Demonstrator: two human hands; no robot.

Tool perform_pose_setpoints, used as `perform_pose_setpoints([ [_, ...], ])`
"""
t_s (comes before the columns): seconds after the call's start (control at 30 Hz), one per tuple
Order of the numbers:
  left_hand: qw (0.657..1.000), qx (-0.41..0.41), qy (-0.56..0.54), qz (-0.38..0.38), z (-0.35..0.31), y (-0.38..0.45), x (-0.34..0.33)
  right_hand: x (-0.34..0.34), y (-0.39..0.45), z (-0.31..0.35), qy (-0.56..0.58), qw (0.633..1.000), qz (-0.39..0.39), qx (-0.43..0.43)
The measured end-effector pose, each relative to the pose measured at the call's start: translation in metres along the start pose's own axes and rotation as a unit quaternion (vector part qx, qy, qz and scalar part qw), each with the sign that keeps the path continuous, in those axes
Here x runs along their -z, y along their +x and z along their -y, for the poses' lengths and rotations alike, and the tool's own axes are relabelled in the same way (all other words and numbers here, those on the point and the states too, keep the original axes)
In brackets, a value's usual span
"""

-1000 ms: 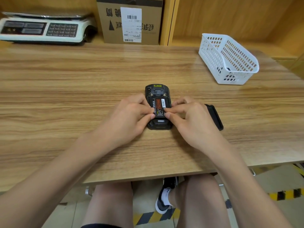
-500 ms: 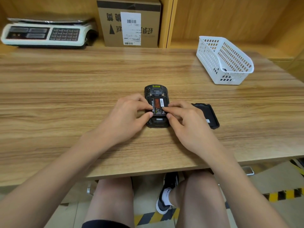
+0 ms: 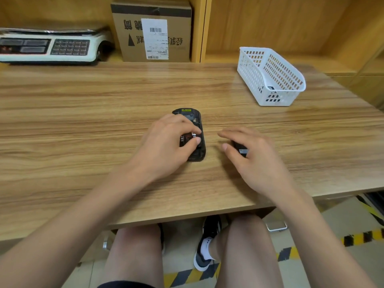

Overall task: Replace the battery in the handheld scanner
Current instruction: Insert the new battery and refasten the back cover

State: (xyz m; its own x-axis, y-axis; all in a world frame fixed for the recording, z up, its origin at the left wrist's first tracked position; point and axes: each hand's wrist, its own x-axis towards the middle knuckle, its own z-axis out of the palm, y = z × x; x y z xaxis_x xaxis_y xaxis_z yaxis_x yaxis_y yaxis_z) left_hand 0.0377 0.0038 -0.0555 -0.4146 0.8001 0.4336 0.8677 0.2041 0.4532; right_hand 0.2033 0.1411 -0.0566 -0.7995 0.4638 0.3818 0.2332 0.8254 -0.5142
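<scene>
A: Two hands on the table (image 3: 83,121). Scanner (image 3: 192,134) lies face down, mid-table, back open, long axis running away from the person.

B: Left hand?

A: Left hand (image 3: 166,146) lies over the scanner, thumb and index finger pressing on the battery (image 3: 188,138) in its bay. Fingers curled, pressing down rather than clamped round anything.

B: Right hand?

A: Right hand (image 3: 249,152) sits just beside the scanner, apart from it, fingers loosely spread over a black cover (image 3: 241,149). Whether it actually grips the cover, can't tell.

B: Obscured items?

A: Most of the battery label is under the left fingers. The cover shows only as a dark edge w/ a small sticker. White basket (image 3: 270,80) far right holds something dark, unidentifiable through the mesh.
</scene>
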Motion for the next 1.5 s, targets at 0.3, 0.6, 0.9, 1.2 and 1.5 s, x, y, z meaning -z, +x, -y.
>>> perform_pose_setpoints([
  [0.3, 0.996, -0.049, 0.046, 0.051, -0.039, 0.023, -0.025, 0.032, -0.011, -0.04, -0.077, 0.993, -0.045, -0.082],
  [0.6, 0.988, -0.068, 0.094, 0.1, -0.056, 0.032, -0.047, 0.034, -0.02, -0.064, -0.102, 0.982, -0.026, -0.158],
  [0.9, 0.99, -0.061, 0.09, 0.091, -0.055, 0.029, -0.049, 0.031, -0.023, -0.06, 0.026, 0.989, -0.054, -0.136],
  [1.2, 0.995, 0.029, 0.003, 0.092, -0.053, 0.031, -0.043, 0.027, -0.02, -0.04, 0.202, 0.972, -0.056, -0.104],
  [1.5, 0.982, 0.125, -0.111, 0.084, -0.052, 0.032, -0.03, 0.013, -0.014, -0.024, 0.238, 0.966, -0.022, -0.094],
])
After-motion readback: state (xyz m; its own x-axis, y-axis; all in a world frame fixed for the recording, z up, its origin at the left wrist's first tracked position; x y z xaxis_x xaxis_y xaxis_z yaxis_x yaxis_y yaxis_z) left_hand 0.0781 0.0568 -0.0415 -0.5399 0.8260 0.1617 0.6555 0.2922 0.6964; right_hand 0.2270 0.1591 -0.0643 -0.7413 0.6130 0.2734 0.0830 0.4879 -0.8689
